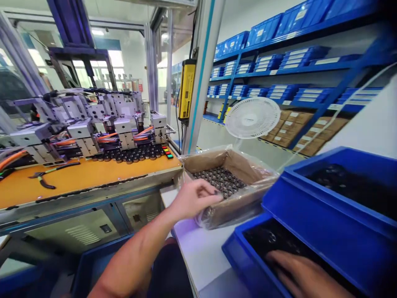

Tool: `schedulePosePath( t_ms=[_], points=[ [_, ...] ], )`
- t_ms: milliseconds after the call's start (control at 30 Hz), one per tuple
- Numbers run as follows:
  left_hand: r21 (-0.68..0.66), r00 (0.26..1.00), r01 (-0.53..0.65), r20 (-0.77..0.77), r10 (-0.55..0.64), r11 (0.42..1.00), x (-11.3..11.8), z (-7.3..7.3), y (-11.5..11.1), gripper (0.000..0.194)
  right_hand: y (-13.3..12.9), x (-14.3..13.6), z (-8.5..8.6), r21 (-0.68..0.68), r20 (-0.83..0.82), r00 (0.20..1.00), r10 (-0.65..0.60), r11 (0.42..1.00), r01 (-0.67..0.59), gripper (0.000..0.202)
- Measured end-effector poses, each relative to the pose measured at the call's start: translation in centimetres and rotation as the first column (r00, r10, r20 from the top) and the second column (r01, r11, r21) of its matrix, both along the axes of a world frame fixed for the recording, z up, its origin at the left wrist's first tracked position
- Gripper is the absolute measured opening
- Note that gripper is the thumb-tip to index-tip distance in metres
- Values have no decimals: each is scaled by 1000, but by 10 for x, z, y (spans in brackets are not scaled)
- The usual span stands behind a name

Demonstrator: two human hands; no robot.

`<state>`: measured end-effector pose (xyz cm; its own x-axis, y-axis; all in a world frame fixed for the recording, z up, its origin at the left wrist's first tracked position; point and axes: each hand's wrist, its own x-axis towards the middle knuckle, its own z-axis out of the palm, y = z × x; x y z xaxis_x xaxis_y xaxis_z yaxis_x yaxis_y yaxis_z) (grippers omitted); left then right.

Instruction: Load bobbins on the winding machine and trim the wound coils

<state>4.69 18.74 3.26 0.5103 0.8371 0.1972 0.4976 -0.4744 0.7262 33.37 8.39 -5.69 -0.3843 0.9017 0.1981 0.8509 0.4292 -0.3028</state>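
My left hand (198,198) reaches over the near left side of a plastic-lined cardboard box (248,203). Its thumb and fingertips come together around a small dark piece. Rows of small dark metallic parts (221,180) fill the bottom of that box. My right hand (294,267) is inside the lower blue bin (240,258), among black parts (276,236); its fingertips are blurred and partly hidden there. Above and behind it stands a second blue bin (325,215) that also holds black parts (341,178).
On the left, a machine (124,132) stands over an orange worktop (93,176) with pliers (46,178), several black round parts (133,154) and coloured buttons (167,153). A white fan (252,118) is behind the box. Blue shelves (297,68) line the back right.
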Motion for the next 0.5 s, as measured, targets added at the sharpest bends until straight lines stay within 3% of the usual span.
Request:
schedulePosePath(
  t_ms=[67, 100, 133, 200, 333, 433, 500],
  points=[
    [-56, 983, 6, 186, 5, 998, -31, -12, -45, 27, -3, -16, 23, -163, 43, 998, -49, 985, 55, 28],
    [-152, 896, 9, 439, 60, 988, -45, -19, -64, 32, -4, -22, 33, -177, 61, 996, -64, 982, 73, 27],
    [-220, 804, 30, 585, 107, 975, -57, -24, -81, 35, -4, -27, 42, -156, 73, 994, -77, 984, 87, 27],
    [-292, 662, 61, 727, 180, 954, -72, -30, -104, 31, -4, -35, 59, -21, 59, 993, -102, 994, 104, 28],
    [-271, 614, 87, 772, 162, 959, -80, -29, -128, 20, -15, -67, 95, 294, -107, 994, -23, 954, 54, 22],
    [-289, 605, 114, 779, 164, 951, -78, -26, -136, 26, -33, -106, 116, 391, -211, 964, 161, 918, -68, 13],
    [-326, 593, 145, 784, 182, 934, -77, -26, -141, 31, -46, -129, 119, 413, -279, 918, 282, 898, -150, 14]
  ],
)
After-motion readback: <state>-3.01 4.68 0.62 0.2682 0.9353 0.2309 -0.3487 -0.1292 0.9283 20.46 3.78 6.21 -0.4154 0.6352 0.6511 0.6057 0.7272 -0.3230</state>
